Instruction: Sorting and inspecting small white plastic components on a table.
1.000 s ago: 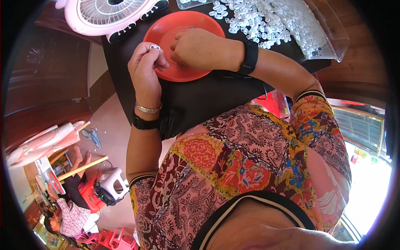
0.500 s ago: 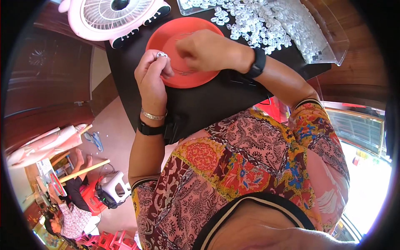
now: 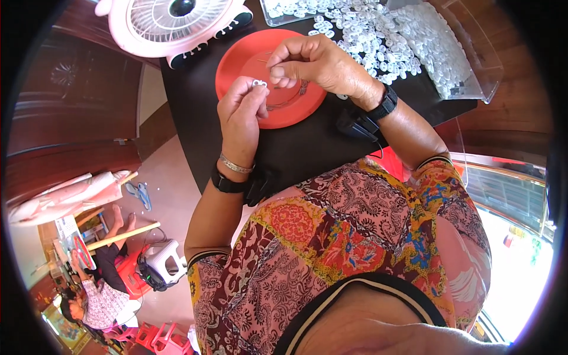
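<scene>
My left hand (image 3: pixel 241 115) is closed on a small whitish plastic piece with two holes (image 3: pixel 259 83), pinched between thumb and fingers at the near left of a round red plate (image 3: pixel 234 56). Over the plate's right half, my right hand (image 3: pixel 324 66) has thumb and fingertips pressed together. Whatever those fingertips pinch is too small to make out. The two hands are a short way apart. Several thin, dark wire-like pieces (image 3: pixel 303 87) lie in the plate, partly hidden by my hands.
Many clear plastic pieces (image 3: pixel 373 50) are heaped on the black table (image 3: pixel 290 154), spilling from a clear bin (image 3: pixel 473 83) at the right. A pink fan (image 3: pixel 177 29) stands at the far left. Another person (image 3: pixel 103 302) sits low at left, near a white stool (image 3: pixel 165 260).
My right hand has turned, lifted slightly and moved right, so its pinched fingers now show. The left hand keeps its plastic piece. The whole view has shifted slightly.
</scene>
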Demonstrator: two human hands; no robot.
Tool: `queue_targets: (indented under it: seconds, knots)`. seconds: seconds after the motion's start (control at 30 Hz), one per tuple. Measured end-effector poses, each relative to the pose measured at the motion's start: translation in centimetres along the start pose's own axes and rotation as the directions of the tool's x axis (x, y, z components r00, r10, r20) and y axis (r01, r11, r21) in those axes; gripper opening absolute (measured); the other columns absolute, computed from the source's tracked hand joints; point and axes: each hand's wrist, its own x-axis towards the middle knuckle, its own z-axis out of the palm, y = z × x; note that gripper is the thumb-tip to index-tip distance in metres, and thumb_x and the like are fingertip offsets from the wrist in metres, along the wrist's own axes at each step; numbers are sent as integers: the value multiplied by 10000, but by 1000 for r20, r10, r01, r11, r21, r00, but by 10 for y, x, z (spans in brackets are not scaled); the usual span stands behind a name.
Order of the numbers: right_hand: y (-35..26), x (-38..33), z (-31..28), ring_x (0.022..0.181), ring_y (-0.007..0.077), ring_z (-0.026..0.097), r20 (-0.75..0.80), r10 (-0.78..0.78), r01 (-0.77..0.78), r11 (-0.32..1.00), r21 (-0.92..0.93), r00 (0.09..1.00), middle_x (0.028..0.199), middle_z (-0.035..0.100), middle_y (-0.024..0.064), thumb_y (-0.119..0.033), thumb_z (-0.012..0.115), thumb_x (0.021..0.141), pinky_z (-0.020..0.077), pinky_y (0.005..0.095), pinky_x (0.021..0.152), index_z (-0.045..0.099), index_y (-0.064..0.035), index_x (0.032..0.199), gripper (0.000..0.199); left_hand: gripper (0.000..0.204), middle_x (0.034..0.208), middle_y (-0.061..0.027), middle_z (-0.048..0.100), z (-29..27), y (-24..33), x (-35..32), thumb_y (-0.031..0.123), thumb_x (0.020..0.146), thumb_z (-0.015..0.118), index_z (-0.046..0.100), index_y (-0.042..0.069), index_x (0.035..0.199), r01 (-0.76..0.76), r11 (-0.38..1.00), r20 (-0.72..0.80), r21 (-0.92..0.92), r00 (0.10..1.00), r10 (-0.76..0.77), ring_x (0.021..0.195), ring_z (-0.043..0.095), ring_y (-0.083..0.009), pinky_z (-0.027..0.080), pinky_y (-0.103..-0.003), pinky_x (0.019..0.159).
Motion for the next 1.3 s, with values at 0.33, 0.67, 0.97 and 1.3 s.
queue_targets:
  seconds: [0.33,0.67,0.97,1.3]
  knots:
    - [4,0,9,726,34,571,1,-30,30,998,-53,1000,815,642,-9,-152,581,935,479,189,671,637,-18,948,146,145,672,9,506,0,1,-2,96,897,514,571,-5,810,7,1000,37,-26,999,-6,562,419,-46,343,-202,525]
    - [7,0,11,727,27,535,23,-43,45,995,-87,999,797,610,-30,-123,568,937,453,182,670,621,-21,921,116,144,684,6,517,-1,1,-2,92,896,511,577,-8,815,-9,1000,33,21,999,9,566,426,-43,358,-199,526]
    - [8,-1,13,731,30,534,29,-66,69,990,-124,997,796,607,-31,-124,565,938,445,184,664,620,-21,920,119,169,624,5,481,-1,1,-2,112,905,499,573,-7,808,4,996,31,87,1000,-7,557,423,-61,314,-206,519]
    - [9,-1,14,732,44,527,31,-109,113,973,-202,994,770,589,-21,-113,568,932,447,204,675,599,-5,896,119,178,610,8,472,1,0,-2,121,903,506,570,-8,798,0,994,22,113,1000,-2,544,410,-59,310,-206,512]
